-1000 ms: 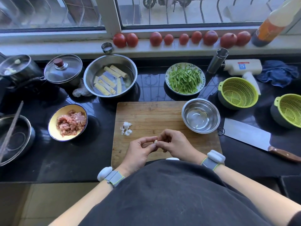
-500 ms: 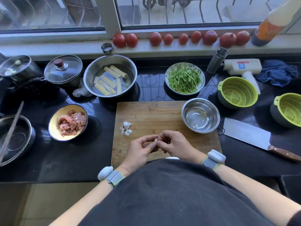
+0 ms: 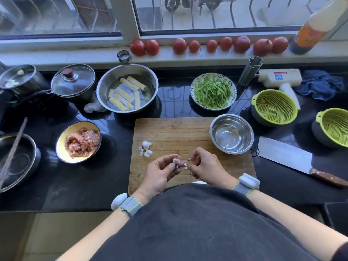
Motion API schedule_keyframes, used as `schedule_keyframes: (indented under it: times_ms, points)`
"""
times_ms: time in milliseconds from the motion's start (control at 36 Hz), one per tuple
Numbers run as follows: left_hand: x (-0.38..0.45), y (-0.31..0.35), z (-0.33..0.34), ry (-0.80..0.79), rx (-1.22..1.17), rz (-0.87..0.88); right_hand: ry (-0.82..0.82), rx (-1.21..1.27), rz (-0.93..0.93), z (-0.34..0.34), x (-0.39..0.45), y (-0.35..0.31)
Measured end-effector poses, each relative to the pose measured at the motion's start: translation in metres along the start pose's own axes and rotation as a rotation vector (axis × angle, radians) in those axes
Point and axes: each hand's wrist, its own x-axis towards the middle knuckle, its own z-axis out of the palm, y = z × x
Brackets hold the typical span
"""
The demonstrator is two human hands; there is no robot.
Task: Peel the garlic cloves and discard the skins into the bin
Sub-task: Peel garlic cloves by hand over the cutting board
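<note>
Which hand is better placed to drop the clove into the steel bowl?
Left, likely. The left hand pinches the clove, so it can carry it across. The right hand is nearer the bowl but seems to hold only skin.

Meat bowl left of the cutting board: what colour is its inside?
Yellow inside, with a dark rim; the meat bowl shows clearly in the head view.

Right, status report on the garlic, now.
Left hand pinches garlic clove. Right hand pinches torn skin. More garlic on cutting board. No bin in view.
</note>
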Motion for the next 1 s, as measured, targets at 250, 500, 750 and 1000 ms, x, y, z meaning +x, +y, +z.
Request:
schedule_keyframes:
  times_ms: [250,500,750,1000]
  points:
    - [0.002,-0.002,-0.003,0.005,0.099,0.029,-0.019,-0.132,-0.216,-0.001,0.001,-0.006]
    - [0.002,-0.003,-0.004,-0.054,0.153,0.019,-0.012,0.043,-0.277,-0.002,-0.003,-0.013]
    - [0.0,0.001,-0.004,-0.049,0.247,0.093,-0.025,0.048,-0.253,-0.003,-0.005,-0.014]
    - [0.002,-0.001,-0.003,0.001,0.46,0.349,-0.02,0.106,-0.166,-0.002,-0.007,-0.016]
